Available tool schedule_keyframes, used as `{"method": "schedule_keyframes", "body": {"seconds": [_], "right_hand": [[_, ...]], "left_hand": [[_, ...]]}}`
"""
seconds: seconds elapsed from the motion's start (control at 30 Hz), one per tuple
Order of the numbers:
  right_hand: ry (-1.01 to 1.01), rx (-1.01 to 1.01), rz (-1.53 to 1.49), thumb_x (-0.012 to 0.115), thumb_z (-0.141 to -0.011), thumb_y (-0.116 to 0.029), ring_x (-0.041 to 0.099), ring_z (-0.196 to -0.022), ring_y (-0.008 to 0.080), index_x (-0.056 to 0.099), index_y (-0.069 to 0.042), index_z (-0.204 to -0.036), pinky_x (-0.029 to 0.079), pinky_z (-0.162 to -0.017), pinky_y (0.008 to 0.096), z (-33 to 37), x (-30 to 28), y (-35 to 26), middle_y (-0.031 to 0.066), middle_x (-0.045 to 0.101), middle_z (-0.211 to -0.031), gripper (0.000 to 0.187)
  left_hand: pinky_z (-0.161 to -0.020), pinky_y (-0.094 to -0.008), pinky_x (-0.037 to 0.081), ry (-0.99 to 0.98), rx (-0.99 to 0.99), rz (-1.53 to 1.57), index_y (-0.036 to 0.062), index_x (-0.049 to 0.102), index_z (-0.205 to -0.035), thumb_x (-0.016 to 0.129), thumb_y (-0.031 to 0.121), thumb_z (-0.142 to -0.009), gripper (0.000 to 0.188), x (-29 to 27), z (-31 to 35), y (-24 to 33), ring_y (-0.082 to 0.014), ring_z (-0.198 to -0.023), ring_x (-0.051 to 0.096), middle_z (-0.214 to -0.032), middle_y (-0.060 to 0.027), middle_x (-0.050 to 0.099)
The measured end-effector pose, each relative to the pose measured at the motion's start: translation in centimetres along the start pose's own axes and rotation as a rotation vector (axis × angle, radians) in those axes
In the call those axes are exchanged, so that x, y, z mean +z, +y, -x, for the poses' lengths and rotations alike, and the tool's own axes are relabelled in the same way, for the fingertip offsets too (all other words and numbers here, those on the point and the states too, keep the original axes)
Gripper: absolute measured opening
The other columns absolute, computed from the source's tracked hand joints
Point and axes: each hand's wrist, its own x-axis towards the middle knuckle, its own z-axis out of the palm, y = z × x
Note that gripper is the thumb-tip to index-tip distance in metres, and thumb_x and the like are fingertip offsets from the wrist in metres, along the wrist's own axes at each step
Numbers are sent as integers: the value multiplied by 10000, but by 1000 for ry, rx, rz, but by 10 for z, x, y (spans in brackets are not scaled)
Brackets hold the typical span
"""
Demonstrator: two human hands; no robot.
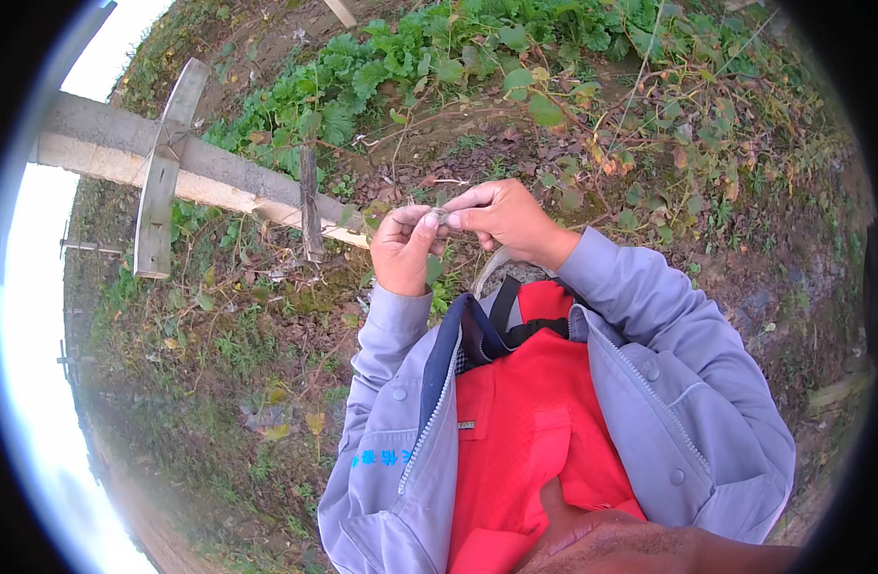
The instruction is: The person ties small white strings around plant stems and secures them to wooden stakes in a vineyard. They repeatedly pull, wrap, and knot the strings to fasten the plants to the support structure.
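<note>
My left hand (406, 251) and my right hand (517, 222) meet in front of my chest. Thumb and fingers of both are pinched together around a small pale grey thing (441, 216). It is mostly covered by my fingertips, so its kind does not show. Below my hands, at my waist, there is a red and grey bag (544, 300) with black straps. Open grey jacket sleeves cover both my forearms.
A long pale post (233, 177) with a short crosspiece (162, 182) reaches from the left almost to my left hand. A dark wooden stake (310, 206) crosses its end. Leafy green plants (362, 81), trailing vines (592, 134) and thin wires (642, 77) lie beyond my hands.
</note>
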Motion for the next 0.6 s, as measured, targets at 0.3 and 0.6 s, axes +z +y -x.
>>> {"method": "schedule_keyframes", "body": {"seconds": [0.3,0.6], "right_hand": [[10,35,24,797,-885,-79,535,-537,61,736,61,-1072,426,-463,233,-2,-18,-8,58,709,-812,242],[71,-31,43,780,-885,-83,572,-556,93,752,26,-1028,453,-485,271,-4,-20,-6,56,720,-828,182]], "left_hand": [[-528,-184,394,-30,0,-172,3,677,-1169,686,161,-1012,223,-21,-4,7,-40,-611,528,-873,-38,706],[-715,-258,517,-139,1,-517,-23,740,-1038,724,130,-965,170,3,-18,-7,-74,-794,632,-878,-36,730]]}}
